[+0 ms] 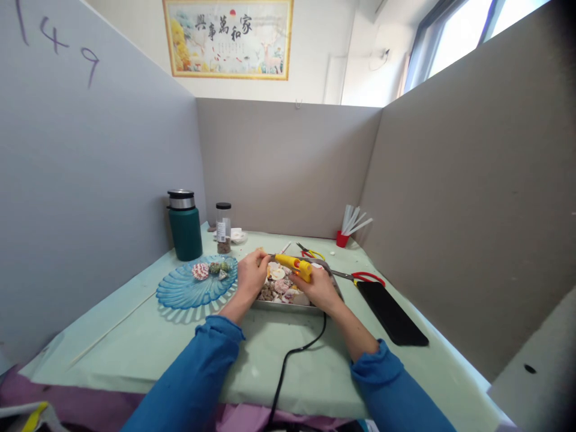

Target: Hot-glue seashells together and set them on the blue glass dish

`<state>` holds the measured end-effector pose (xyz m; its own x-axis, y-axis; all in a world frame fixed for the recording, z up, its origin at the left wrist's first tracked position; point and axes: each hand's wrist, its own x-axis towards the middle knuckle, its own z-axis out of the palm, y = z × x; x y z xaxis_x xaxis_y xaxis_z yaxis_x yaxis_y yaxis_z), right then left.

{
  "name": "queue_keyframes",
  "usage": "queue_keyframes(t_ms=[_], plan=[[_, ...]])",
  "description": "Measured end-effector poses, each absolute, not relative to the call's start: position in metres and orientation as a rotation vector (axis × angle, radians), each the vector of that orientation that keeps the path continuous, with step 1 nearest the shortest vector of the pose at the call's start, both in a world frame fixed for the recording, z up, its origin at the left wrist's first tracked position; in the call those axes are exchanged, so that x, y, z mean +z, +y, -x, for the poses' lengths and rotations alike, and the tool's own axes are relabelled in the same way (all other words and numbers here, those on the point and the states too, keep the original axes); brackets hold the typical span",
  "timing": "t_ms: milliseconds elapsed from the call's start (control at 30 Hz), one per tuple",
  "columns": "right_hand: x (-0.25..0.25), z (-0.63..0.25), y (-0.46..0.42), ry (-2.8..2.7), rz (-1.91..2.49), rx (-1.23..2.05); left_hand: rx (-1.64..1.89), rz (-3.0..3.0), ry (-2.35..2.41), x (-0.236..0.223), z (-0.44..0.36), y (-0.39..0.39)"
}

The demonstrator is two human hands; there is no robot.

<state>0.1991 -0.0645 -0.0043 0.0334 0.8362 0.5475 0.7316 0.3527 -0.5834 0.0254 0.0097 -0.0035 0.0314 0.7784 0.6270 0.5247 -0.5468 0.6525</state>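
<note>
My right hand (320, 288) is wrapped round a yellow hot glue gun (294, 264), whose nozzle points left. At that nozzle, my left hand (252, 273) pinches with thumb and fingers; what lies between them is too small to make out. Both hands are above a metal tray (288, 306) filled with seashells (282, 285). A black cord (288, 354) runs from under my right hand to the table's front edge. Left of my left hand, a blue scalloped glass plate (180, 291) bears a red-and-white shell (200, 272) and several greenish shells (219, 267).
A green flask (185, 231) and a clear jar (224, 231) stand at the back left. To the right are a black phone (391, 312), red-handled scissors (369, 278), pliers (311, 252) and a red cup (342, 239) of glue sticks. Grey partitions (288, 162) enclose the table.
</note>
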Motion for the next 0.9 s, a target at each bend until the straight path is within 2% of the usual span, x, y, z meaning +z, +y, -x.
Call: queue_keyframes(t_ms=[200, 400, 567, 900], plan=[[-0.005, -0.200, -0.063, -1.664, 1.416, 0.147, 1.548, -2.414, 1.370, -0.003, -0.024, 0.004], [-0.007, -0.200, -0.060, -1.694, 1.385, 0.225, 1.559, -2.427, 1.380, -0.001, -0.023, 0.002], [-0.006, -0.200, -0.062, -1.675, 1.401, 0.179, 1.603, -2.222, 1.310, 0.000, -0.023, 0.006], [-0.005, -0.200, -0.064, -1.663, 1.449, 0.034, 1.454, -1.599, 1.223, -0.001, -0.024, 0.012]])
